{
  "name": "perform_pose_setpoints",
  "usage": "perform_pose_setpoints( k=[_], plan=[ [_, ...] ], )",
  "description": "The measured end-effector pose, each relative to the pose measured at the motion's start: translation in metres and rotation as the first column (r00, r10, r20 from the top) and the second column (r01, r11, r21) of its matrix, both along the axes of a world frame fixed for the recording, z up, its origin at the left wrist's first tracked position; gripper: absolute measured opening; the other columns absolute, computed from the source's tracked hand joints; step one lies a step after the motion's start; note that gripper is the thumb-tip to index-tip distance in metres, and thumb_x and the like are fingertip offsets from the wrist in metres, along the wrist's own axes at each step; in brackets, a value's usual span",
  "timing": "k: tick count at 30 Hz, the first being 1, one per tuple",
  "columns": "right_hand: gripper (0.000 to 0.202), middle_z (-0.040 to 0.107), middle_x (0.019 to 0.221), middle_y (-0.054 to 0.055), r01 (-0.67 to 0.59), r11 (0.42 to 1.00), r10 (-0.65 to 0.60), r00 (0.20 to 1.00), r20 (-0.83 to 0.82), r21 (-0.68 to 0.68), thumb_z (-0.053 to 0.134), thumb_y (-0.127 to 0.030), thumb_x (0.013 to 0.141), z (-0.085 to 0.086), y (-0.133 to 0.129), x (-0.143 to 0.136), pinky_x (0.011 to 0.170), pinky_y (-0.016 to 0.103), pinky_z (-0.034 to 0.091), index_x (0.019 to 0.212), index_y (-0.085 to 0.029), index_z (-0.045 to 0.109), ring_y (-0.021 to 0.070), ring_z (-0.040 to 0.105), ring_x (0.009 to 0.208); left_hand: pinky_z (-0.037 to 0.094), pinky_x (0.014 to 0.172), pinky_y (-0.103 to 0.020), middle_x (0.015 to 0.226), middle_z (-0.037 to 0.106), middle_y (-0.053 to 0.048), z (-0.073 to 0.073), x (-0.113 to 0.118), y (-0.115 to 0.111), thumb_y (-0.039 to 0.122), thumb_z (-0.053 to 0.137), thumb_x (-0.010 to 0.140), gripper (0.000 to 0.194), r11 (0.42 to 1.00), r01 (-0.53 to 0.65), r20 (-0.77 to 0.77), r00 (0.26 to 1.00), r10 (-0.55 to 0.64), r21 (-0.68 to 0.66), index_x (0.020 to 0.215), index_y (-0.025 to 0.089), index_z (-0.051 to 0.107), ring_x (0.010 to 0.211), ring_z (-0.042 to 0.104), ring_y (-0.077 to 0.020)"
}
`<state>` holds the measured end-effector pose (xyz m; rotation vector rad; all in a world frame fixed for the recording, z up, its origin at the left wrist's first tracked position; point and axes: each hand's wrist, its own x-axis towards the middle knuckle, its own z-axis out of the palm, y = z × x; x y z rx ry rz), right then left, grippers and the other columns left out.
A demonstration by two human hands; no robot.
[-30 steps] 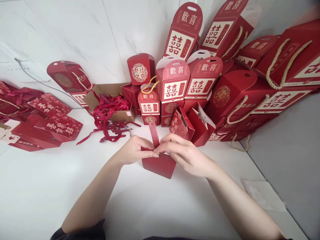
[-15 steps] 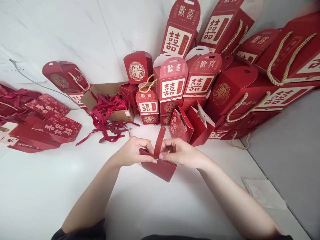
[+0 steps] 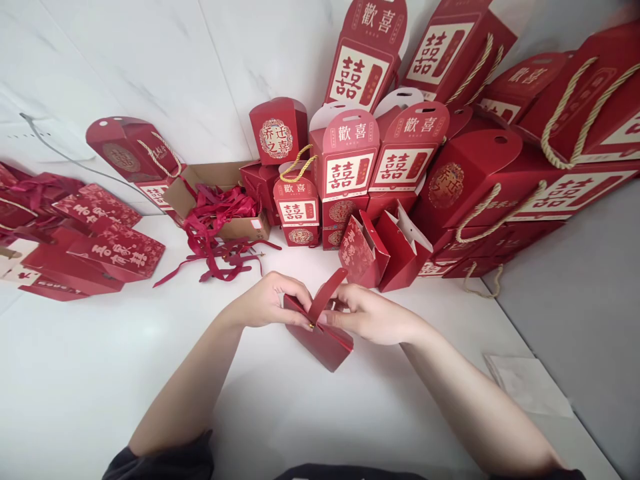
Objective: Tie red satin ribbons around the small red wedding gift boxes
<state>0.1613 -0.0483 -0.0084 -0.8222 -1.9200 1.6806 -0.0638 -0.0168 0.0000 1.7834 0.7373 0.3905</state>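
Observation:
A small red gift box (image 3: 320, 347) is held above the white tabletop in front of me, its top edges nearly together. From that top a red strap (image 3: 329, 293) sticks up, leaning to the right, with a small gold stud (image 3: 311, 325) at its base. My left hand (image 3: 273, 301) pinches the top edge and the stud between thumb and fingers. On the other side my right hand (image 3: 367, 312) is closed on the box's top edge beside the strap. Its fingertips are partly hidden behind the strap.
Two open red gift bags (image 3: 400, 250) stand just beyond my right hand. Behind them rise stacked red boxes (image 3: 350, 160). A cardboard box (image 3: 240, 230) spills dark red ribbons (image 3: 220, 263). Flat patterned boxes (image 3: 117, 250) lie on the left, and a white sheet (image 3: 527, 383) lies at right.
The strap has tipped from nearly upright toward the right. The box has turned slightly and sits a little lower, both hands still on it.

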Motion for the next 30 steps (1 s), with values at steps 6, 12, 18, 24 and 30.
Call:
perform_pose_setpoints(
  k=[6, 12, 18, 24, 30],
  plan=[
    [0.020, 0.063, 0.097, 0.003, 0.018, 0.990, -0.031, 0.996, 0.085, 0.142, 0.049, -0.032, 0.097, 0.002, -0.001, 0.003, 0.073, 0.026, 0.045, 0.104, -0.017, 0.060, 0.0137, 0.057, 0.082, 0.053, 0.074, -0.023, 0.085, 0.072, -0.005, 0.000, 0.000, 0.000, 0.020, 0.082, 0.067, 0.016, 1.000, 0.003, 0.002, 1.000, -0.003, 0.029, 0.082, 0.015, 0.075, 0.076, 0.066, -0.0147],
    [0.015, 0.066, 0.099, 0.003, -0.008, 0.978, 0.012, 1.000, -0.016, 0.208, 0.052, -0.024, 0.095, 0.000, 0.005, 0.003, 0.076, 0.025, 0.047, 0.100, -0.018, 0.066, 0.0135, 0.059, 0.086, 0.053, 0.070, -0.024, 0.080, 0.071, -0.006, -0.007, 0.000, 0.002, 0.019, 0.083, 0.065, 0.015, 0.999, 0.003, 0.045, 0.999, -0.001, -0.054, 0.075, 0.012, 0.075, 0.072, 0.065, -0.0151],
    [0.010, 0.068, 0.096, 0.002, 0.009, 0.907, -0.008, 1.000, -0.005, 0.420, 0.060, -0.020, 0.091, 0.007, 0.001, 0.003, 0.074, 0.025, 0.047, 0.093, -0.019, 0.070, 0.0141, 0.059, 0.086, 0.052, 0.060, -0.022, 0.070, 0.072, -0.004, -0.015, 0.000, 0.005, 0.016, 0.089, 0.053, 0.027, 0.968, -0.045, 0.062, 0.996, 0.063, -0.246, 0.067, 0.011, 0.067, 0.064, 0.064, -0.0136],
    [0.012, 0.068, 0.100, 0.005, -0.054, 0.771, 0.007, 0.997, 0.077, 0.635, 0.057, -0.016, 0.092, 0.004, 0.002, 0.003, 0.084, 0.029, 0.047, 0.098, -0.018, 0.068, 0.0169, 0.060, 0.094, 0.052, 0.060, -0.021, 0.069, 0.071, -0.004, -0.014, -0.001, 0.007, 0.017, 0.087, 0.058, 0.020, 0.978, 0.002, 0.064, 0.998, 0.012, -0.209, 0.069, 0.012, 0.071, 0.062, 0.063, -0.0128],
    [0.014, 0.066, 0.091, 0.003, -0.004, 0.545, -0.078, 0.995, 0.055, 0.839, 0.051, -0.025, 0.097, 0.006, 0.002, 0.009, 0.077, 0.030, 0.047, 0.093, -0.019, 0.062, 0.0151, 0.058, 0.082, 0.054, 0.072, -0.025, 0.079, 0.074, -0.008, -0.013, -0.004, 0.010, 0.019, 0.083, 0.066, 0.013, 0.992, 0.108, 0.094, 0.990, -0.101, -0.070, 0.076, 0.015, 0.078, 0.075, 0.066, -0.0168]
  ],
)
